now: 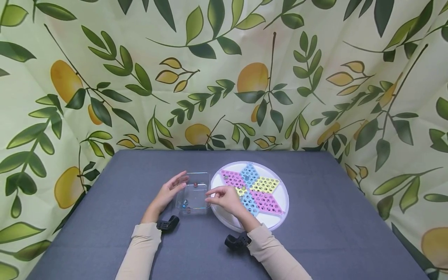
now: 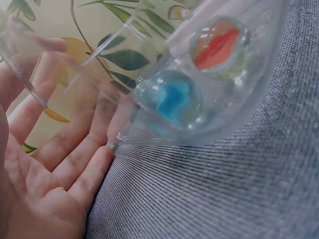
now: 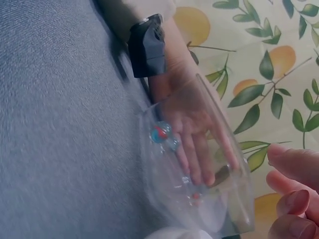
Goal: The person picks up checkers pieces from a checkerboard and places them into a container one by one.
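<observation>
A clear plastic box [image 1: 199, 208] stands on the cloth with several glass marbles in it. A blue-swirled marble [image 2: 172, 99] and a red-swirled marble [image 2: 219, 45] lie close together in its near corner, and a reddish marble [image 1: 195, 184] sits farther back. My left hand [image 1: 169, 191] rests along the box's left side, fingers extended against the clear wall. My right hand [image 1: 225, 199] hovers at the box's right rim, thumb and forefinger apart and the other fingers bent, with nothing visible between them. Right of the box, partly under that hand, is a round white Chinese checkers board [image 1: 281, 206].
The board carries a pink, blue and yellow star of holes [image 1: 265, 184], with a few marbles [image 1: 226, 177] on its left part. A grey cloth [image 1: 325, 217] covers the table. Behind it hangs a leaf-and-fruit patterned curtain [image 1: 217, 116]. Each wrist wears a black camera [image 1: 168, 224].
</observation>
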`<state>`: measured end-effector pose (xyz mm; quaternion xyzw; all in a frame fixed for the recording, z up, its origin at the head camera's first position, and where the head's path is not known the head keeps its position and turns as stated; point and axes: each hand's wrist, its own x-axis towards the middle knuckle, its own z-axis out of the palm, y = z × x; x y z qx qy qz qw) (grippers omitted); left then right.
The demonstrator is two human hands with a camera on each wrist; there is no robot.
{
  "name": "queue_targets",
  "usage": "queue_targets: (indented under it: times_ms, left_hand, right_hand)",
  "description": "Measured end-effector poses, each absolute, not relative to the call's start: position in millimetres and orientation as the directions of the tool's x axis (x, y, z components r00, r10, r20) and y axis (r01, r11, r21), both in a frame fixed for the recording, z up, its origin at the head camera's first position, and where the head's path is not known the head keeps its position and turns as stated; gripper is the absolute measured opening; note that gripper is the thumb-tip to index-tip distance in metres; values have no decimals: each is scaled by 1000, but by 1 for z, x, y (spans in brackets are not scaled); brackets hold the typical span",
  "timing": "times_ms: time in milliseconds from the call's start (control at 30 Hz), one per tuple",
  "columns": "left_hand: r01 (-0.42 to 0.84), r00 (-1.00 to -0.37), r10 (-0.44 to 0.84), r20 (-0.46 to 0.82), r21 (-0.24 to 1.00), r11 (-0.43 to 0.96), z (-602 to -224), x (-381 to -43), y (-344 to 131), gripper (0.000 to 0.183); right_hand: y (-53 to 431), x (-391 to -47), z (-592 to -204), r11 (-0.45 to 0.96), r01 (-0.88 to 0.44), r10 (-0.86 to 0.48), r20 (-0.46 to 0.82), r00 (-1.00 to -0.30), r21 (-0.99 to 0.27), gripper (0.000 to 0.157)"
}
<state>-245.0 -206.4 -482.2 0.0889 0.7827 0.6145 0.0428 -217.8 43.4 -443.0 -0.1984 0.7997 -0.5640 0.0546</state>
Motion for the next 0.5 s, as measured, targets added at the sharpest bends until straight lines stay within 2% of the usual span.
queue_targets:
  times_ms: [300,500]
  left_hand:
    - [85,-980,197,39,969,233,-481,-245,-206,54]
    - [77,-980,198,32,970,229,-479,-244,-205,54]
  right_hand:
    - [60,-221,-442,293,-272,-341,166,-926,-917,23]
    - [72,-222,-443,341,-225,-294,124,-948,-913,23]
